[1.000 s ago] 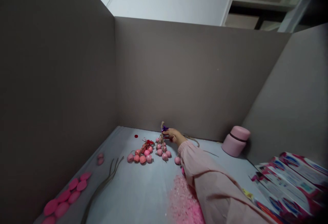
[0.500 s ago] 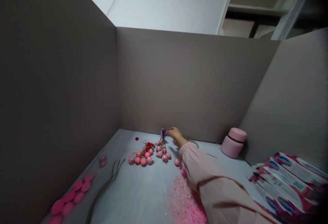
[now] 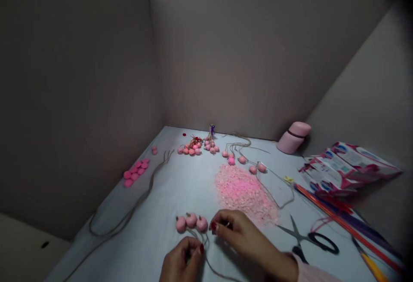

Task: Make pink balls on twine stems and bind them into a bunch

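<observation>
Three pink balls [image 3: 191, 222] on thin brown strings lie in a row near the front of the pale table [image 3: 167, 196]. My left hand [image 3: 181, 264] is just below them, fingers curled in a pinch on the strings [image 3: 206, 254]. My right hand [image 3: 240, 237] sits to the right of the balls, its fingertips pinched together close to the rightmost ball, on what looks like a string end.
A heap of pink beads [image 3: 243, 192] lies behind the hands. Finished pink ball bunches [image 3: 197, 146] sit at the back wall. Scissors [image 3: 306, 241], coloured sticks [image 3: 342, 224], printed packets [image 3: 342, 166] and a pink flask [image 3: 294, 137] are on the right. Pink discs [image 3: 135, 171] and loose cords [image 3: 135, 204] lie left.
My right hand has let go of the bunch at the back wall and come to the front. The view has tipped down, and my left hand now shows by three pink balls.
</observation>
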{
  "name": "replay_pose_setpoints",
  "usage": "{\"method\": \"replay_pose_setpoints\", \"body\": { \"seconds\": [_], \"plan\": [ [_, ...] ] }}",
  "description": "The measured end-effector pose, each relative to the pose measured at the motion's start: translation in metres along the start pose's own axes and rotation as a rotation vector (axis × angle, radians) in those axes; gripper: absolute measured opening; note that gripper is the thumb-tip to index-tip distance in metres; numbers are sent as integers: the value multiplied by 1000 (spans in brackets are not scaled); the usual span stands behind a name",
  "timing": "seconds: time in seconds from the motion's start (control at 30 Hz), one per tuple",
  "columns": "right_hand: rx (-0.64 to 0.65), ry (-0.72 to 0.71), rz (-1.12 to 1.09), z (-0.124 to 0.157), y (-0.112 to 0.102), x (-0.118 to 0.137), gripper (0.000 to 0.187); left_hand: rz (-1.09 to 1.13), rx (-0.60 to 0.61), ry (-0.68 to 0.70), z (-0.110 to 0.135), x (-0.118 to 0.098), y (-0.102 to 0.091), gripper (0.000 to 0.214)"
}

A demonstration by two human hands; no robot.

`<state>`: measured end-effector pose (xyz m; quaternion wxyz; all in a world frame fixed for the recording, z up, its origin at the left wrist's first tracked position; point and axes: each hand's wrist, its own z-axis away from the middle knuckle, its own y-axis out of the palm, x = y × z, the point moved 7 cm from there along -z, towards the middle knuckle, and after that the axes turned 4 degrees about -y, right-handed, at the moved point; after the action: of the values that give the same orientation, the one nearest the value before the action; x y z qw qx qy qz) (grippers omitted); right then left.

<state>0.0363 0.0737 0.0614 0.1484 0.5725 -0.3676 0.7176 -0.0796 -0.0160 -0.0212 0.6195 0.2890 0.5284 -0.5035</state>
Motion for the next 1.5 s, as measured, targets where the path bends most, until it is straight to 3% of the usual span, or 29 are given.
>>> {"method": "replay_pose_setpoints", "body": {
  "seconds": [0.13,0.4,0.77,0.93,1.1,1.2,1.33,1.5],
  "plan": [
    [-84,17,-147,15,23,-28,10,151,9,-17,-1,-4,-2,22],
    [81,228,-505,16,64,-38,19,235,101,-16,4,-17,7,25],
    [-43,326,-486,19,58,-54,22,-19,24,63,9,-27,-1,18],
    [-109,304,-482,18,57,-55,20,-132,84,124,18,-37,0,20],
    [-149,284,-469,19,55,-54,16,-491,-43,83,28,-51,-16,24],
    [-146,261,-472,19,55,-50,17,-520,-40,86,35,-59,-12,28],
    [-125,254,-487,19,57,-49,22,-458,-3,137,40,-54,4,27],
    [-90,267,-508,19,61,-51,31,-544,-124,194,38,-36,8,29]
  ]
}}
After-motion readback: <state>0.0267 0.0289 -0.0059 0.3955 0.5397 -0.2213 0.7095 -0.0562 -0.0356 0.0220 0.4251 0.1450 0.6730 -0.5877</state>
